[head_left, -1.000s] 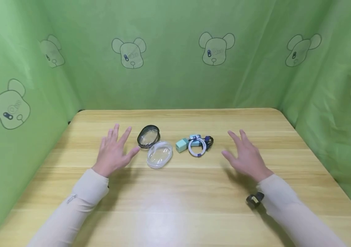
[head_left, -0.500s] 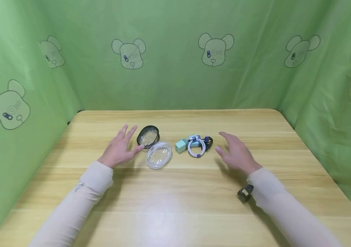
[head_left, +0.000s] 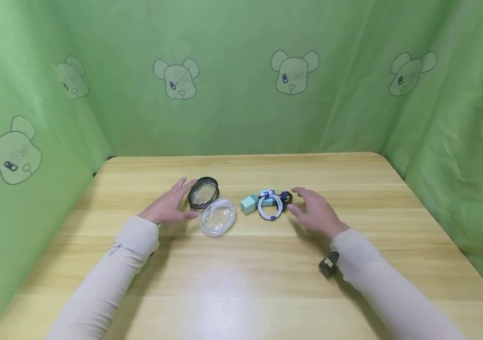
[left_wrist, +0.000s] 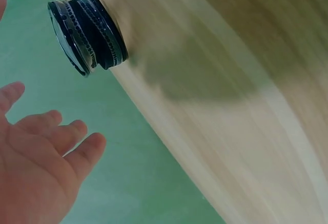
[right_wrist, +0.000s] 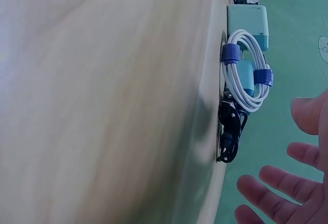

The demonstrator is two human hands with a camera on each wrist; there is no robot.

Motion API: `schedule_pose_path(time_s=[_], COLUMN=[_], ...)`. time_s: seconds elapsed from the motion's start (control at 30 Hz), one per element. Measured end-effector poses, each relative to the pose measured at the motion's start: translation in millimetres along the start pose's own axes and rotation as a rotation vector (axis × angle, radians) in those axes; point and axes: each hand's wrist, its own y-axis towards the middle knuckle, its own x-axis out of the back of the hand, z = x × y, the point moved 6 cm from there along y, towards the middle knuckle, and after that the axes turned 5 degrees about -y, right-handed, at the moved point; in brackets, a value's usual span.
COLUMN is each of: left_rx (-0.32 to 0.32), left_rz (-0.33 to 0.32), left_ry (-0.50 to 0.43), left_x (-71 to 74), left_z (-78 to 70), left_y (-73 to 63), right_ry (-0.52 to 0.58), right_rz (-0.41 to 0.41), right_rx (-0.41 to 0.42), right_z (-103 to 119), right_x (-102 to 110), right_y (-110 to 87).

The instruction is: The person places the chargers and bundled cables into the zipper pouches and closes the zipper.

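Note:
My left hand (head_left: 169,207) hovers with spread fingers at the left side of a round black pouch (head_left: 189,200) with a clear top. Its fingertips overlap the pouch's rim in the head view. A matching round white pouch (head_left: 218,218) lies just in front of the black one. My right hand (head_left: 317,212), fingers loosely bent and holding nothing, is beside a coiled black cable (right_wrist: 231,131). Left of that cable lies a white cable (right_wrist: 241,83), coiled and tied with blue straps, over a teal charger block (right_wrist: 246,73). Another teal charger (head_left: 249,204) lies left of the coil.
The wooden table (head_left: 233,283) stretches toward me and out to both sides. Green curtains (head_left: 233,123) with mouse-like drawings stand behind it and at both sides. A small black device (head_left: 329,264) sits at my right wrist.
Both hands have moved inward. The left came right to the black pouch, and the right came left toward the cables. Their fingers have drawn closer together. Pouches, chargers and cables lie as before.

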Motion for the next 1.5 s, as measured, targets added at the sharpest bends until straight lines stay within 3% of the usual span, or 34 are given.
schedule_pose_path(time_s=[0.17,0.4,0.73,0.9,1.17,1.5], left_rx=[-0.002,0.032,0.044,0.056,0.037,0.057], left_rz=[0.022,0.014,0.02,0.008,0.029,0.006], left_ry=[-0.008,-0.006,0.013,0.022,0.021,-0.005], left_x=[0.9,6.3,4.9,5.6,1.4,-1.8], left_z=[7.5,24.0,37.9,38.2,31.1,35.7], left_y=[-0.8,-13.2,-20.2,-18.8,-5.0,-4.0], right_ry=[0.006,0.02,0.042,0.07,0.09,0.076], right_rz=[0.004,0.008,0.033,0.041,0.044,0.051], right_rx=[0.009,0.047,0.037,0.039,0.02,0.044], right_z=[10.5,32.6,43.0,45.0,42.1,41.6], right_x=[-7.6,-20.6,-39.6,-43.3,-39.4,-44.1], right_y=[4.6,16.9,29.4,35.8,33.9,42.1])
